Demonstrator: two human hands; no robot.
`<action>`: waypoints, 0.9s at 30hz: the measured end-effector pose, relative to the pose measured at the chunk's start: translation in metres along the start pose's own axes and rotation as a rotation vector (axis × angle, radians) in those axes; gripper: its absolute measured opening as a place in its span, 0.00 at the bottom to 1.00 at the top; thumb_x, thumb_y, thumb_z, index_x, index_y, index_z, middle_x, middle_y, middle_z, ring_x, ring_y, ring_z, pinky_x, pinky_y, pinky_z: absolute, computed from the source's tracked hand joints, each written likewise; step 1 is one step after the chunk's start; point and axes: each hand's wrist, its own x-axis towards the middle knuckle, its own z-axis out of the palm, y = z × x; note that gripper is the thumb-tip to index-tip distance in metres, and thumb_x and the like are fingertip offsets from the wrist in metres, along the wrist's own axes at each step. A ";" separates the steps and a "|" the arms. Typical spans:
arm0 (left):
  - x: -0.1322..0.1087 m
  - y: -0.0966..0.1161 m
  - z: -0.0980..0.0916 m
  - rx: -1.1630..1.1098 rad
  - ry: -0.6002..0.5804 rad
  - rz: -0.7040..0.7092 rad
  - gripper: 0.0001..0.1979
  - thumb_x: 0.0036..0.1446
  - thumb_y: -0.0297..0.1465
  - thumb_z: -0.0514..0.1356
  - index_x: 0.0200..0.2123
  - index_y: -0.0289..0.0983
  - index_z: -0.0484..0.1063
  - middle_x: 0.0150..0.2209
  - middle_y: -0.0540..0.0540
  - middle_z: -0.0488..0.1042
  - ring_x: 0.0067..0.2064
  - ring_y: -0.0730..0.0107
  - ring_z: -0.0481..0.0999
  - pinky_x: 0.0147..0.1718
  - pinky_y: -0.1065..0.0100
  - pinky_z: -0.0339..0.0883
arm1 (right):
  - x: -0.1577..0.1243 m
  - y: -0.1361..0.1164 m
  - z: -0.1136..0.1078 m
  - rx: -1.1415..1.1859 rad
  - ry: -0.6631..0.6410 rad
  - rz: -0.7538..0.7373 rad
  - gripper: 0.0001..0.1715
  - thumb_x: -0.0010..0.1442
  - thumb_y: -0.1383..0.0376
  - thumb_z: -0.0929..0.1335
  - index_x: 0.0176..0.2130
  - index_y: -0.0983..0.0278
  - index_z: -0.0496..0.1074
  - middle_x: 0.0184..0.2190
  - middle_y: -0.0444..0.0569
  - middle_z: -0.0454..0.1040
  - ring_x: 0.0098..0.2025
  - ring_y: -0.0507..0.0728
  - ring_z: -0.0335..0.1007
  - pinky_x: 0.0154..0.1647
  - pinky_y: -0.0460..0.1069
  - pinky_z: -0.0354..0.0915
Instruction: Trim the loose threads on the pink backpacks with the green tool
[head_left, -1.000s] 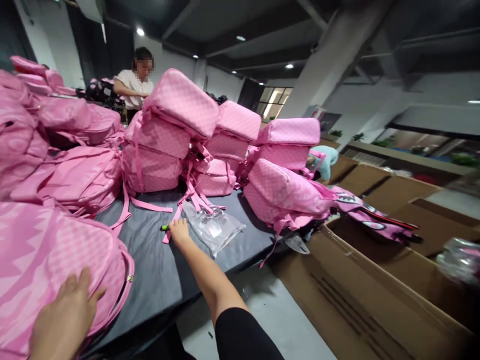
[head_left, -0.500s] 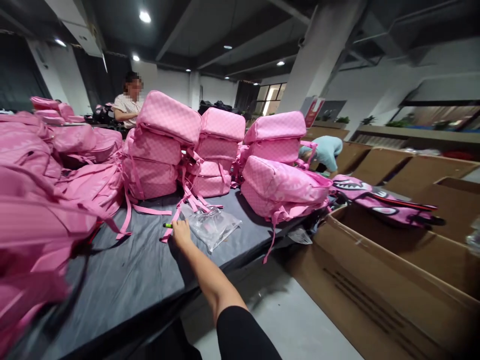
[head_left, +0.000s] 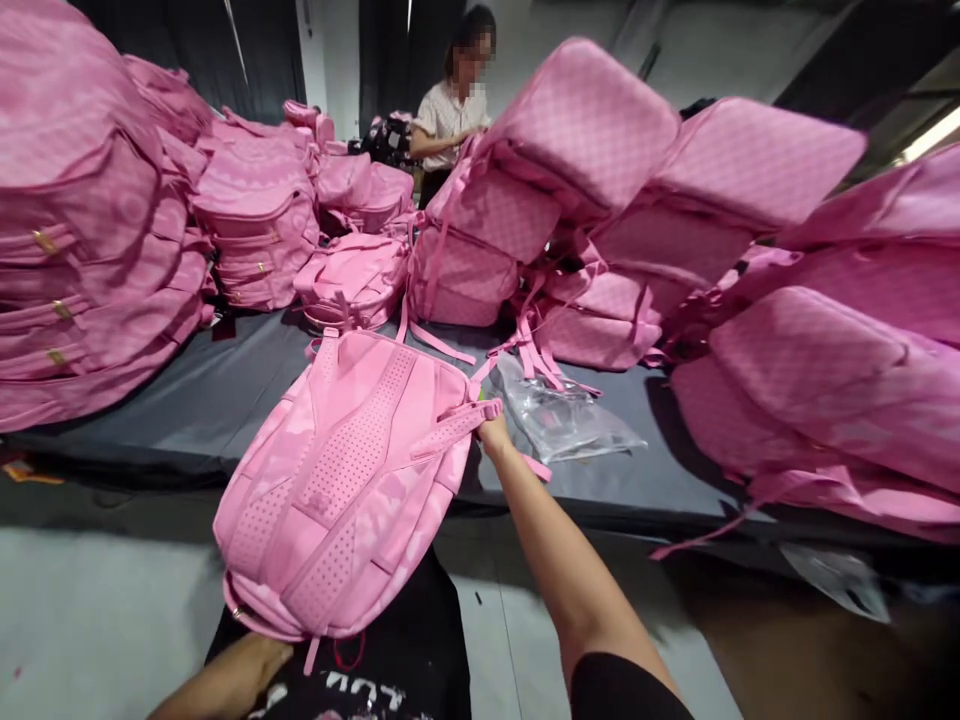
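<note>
A pink backpack (head_left: 349, 430) lies with its padded back and shoulder straps facing up. One end is on the dark-covered table (head_left: 247, 365); the other reaches past the edge toward my body. Under that near end is my left hand (head_left: 259, 660), closed on the backpack, its fingertips hidden beneath it. My right hand (head_left: 493, 432) is beside the far right corner, next to a strap buckle (head_left: 491, 408). A bit of green shows there, from the small green-and-black tool in its closed fingers, which the strap mostly hides. A clear plastic bag (head_left: 570, 415) lies right of this hand.
Pink backpacks are stacked at the left (head_left: 82, 270), and checked ones (head_left: 480, 250) stand in piles along the back and right. Behind them is a person (head_left: 450, 120) in a light shirt. Another plastic bag (head_left: 836, 580) hangs below the table edge at the right.
My view has swung left and down. A pink backpack now lies in front of me, and my left hand has come into view under it. My right hand is now beside its strap.
</note>
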 end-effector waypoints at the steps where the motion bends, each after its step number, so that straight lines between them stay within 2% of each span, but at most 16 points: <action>1: 0.005 -0.005 -0.005 0.001 -0.048 -0.004 0.24 0.59 0.49 0.60 0.52 0.43 0.76 0.57 0.42 0.74 0.59 0.52 0.72 0.61 0.50 0.64 | -0.001 0.002 0.003 0.022 0.006 0.035 0.14 0.68 0.59 0.68 0.47 0.67 0.72 0.40 0.47 0.75 0.35 0.52 0.73 0.35 0.49 0.73; 5: 0.006 -0.017 -0.037 -0.126 -0.260 -0.013 0.28 0.57 0.55 0.55 0.47 0.42 0.79 0.52 0.44 0.78 0.62 0.52 0.70 0.64 0.55 0.60 | -0.004 0.004 0.004 0.124 0.033 0.114 0.14 0.68 0.58 0.68 0.46 0.67 0.72 0.38 0.46 0.74 0.33 0.51 0.72 0.32 0.47 0.72; 7: -0.002 -0.012 -0.052 -0.239 -0.344 -0.057 0.29 0.59 0.57 0.52 0.42 0.41 0.80 0.46 0.45 0.81 0.55 0.54 0.75 0.56 0.59 0.67 | -0.008 0.004 0.001 0.164 0.038 0.142 0.14 0.68 0.58 0.68 0.45 0.67 0.72 0.36 0.45 0.74 0.31 0.50 0.71 0.30 0.46 0.71; 9: -0.007 0.006 -0.064 -0.279 -0.371 -0.098 0.32 0.60 0.58 0.49 0.35 0.38 0.79 0.38 0.45 0.82 0.43 0.58 0.80 0.42 0.63 0.73 | -0.011 0.001 0.000 0.195 0.036 0.159 0.13 0.68 0.58 0.68 0.45 0.67 0.71 0.34 0.44 0.73 0.28 0.49 0.69 0.28 0.45 0.69; 10: -0.005 0.020 -0.070 -0.238 -0.326 -0.080 0.32 0.62 0.57 0.47 0.33 0.37 0.78 0.34 0.45 0.81 0.38 0.60 0.80 0.37 0.64 0.73 | -0.013 -0.001 0.002 0.210 0.033 0.160 0.13 0.68 0.59 0.68 0.44 0.67 0.71 0.33 0.43 0.72 0.27 0.48 0.68 0.27 0.45 0.68; 12: 0.013 0.055 -0.080 -0.050 -0.111 0.066 0.31 0.65 0.54 0.46 0.32 0.36 0.77 0.33 0.43 0.81 0.38 0.61 0.79 0.39 0.63 0.72 | -0.016 -0.006 0.007 0.244 0.024 0.142 0.12 0.66 0.60 0.69 0.44 0.66 0.70 0.32 0.42 0.71 0.26 0.48 0.67 0.25 0.44 0.66; 13: 0.028 0.075 -0.083 0.093 0.055 0.185 0.29 0.67 0.51 0.46 0.36 0.36 0.78 0.38 0.41 0.81 0.42 0.60 0.79 0.45 0.61 0.71 | -0.018 -0.009 0.011 0.264 0.018 0.126 0.12 0.64 0.61 0.70 0.43 0.66 0.69 0.31 0.41 0.71 0.26 0.48 0.66 0.24 0.43 0.66; 14: 0.047 0.093 -0.082 0.218 0.204 0.322 0.26 0.67 0.48 0.47 0.47 0.37 0.77 0.48 0.39 0.79 0.51 0.57 0.76 0.54 0.57 0.67 | -0.019 -0.012 0.014 0.286 0.009 0.108 0.13 0.61 0.61 0.71 0.43 0.65 0.68 0.31 0.41 0.71 0.25 0.48 0.66 0.24 0.43 0.65; 15: 0.068 0.109 -0.078 0.338 0.305 0.427 0.27 0.66 0.49 0.50 0.54 0.37 0.74 0.55 0.36 0.75 0.58 0.52 0.72 0.59 0.51 0.63 | -0.021 -0.015 0.015 0.309 -0.003 0.091 0.15 0.57 0.61 0.72 0.42 0.64 0.67 0.30 0.40 0.71 0.25 0.48 0.67 0.24 0.43 0.65; 16: 0.088 0.121 -0.069 0.436 0.337 0.474 0.30 0.64 0.49 0.53 0.61 0.37 0.68 0.62 0.33 0.68 0.65 0.48 0.65 0.63 0.46 0.57 | -0.023 -0.017 0.015 0.332 -0.018 0.075 0.17 0.53 0.61 0.73 0.40 0.63 0.66 0.29 0.39 0.71 0.25 0.48 0.67 0.24 0.43 0.64; 18: 0.120 0.133 -0.037 0.542 0.378 0.481 0.38 0.62 0.50 0.56 0.69 0.35 0.56 0.71 0.29 0.50 0.72 0.39 0.47 0.66 0.36 0.44 | -0.028 -0.020 0.009 0.377 -0.046 0.054 0.21 0.46 0.58 0.74 0.36 0.62 0.64 0.25 0.37 0.69 0.24 0.49 0.66 0.23 0.43 0.63; 19: 0.129 0.134 -0.017 0.568 0.393 0.481 0.40 0.63 0.50 0.55 0.70 0.36 0.52 0.73 0.30 0.44 0.74 0.40 0.41 0.67 0.36 0.40 | -0.030 -0.020 0.005 0.397 -0.057 0.047 0.22 0.44 0.57 0.74 0.34 0.61 0.63 0.23 0.36 0.69 0.23 0.49 0.65 0.23 0.43 0.63; 21: 0.133 0.126 0.024 0.582 0.456 0.447 0.40 0.64 0.50 0.53 0.72 0.36 0.48 0.74 0.32 0.37 0.74 0.41 0.33 0.68 0.36 0.35 | -0.034 -0.021 -0.001 0.430 -0.071 0.026 0.22 0.42 0.55 0.73 0.33 0.61 0.63 0.22 0.36 0.67 0.22 0.48 0.63 0.22 0.43 0.61; 23: 0.126 0.117 0.050 0.580 0.511 0.410 0.40 0.64 0.49 0.54 0.72 0.33 0.48 0.74 0.30 0.34 0.74 0.37 0.31 0.68 0.36 0.36 | -0.033 -0.024 -0.001 0.449 -0.084 -0.007 0.19 0.43 0.56 0.72 0.33 0.62 0.64 0.23 0.37 0.67 0.24 0.48 0.63 0.23 0.43 0.61; 25: 0.119 0.116 0.048 0.598 0.548 0.433 0.37 0.64 0.46 0.55 0.70 0.33 0.55 0.73 0.26 0.38 0.73 0.33 0.35 0.66 0.34 0.40 | -0.029 -0.028 0.006 0.450 -0.091 -0.042 0.16 0.46 0.58 0.71 0.33 0.62 0.66 0.25 0.37 0.68 0.25 0.48 0.63 0.25 0.42 0.61; 27: 0.123 0.128 0.018 0.639 0.580 0.544 0.26 0.66 0.41 0.54 0.64 0.37 0.65 0.71 0.29 0.51 0.72 0.37 0.45 0.65 0.37 0.45 | -0.024 -0.032 0.012 0.432 -0.083 -0.063 0.13 0.47 0.61 0.70 0.33 0.62 0.66 0.25 0.37 0.67 0.26 0.48 0.64 0.27 0.43 0.62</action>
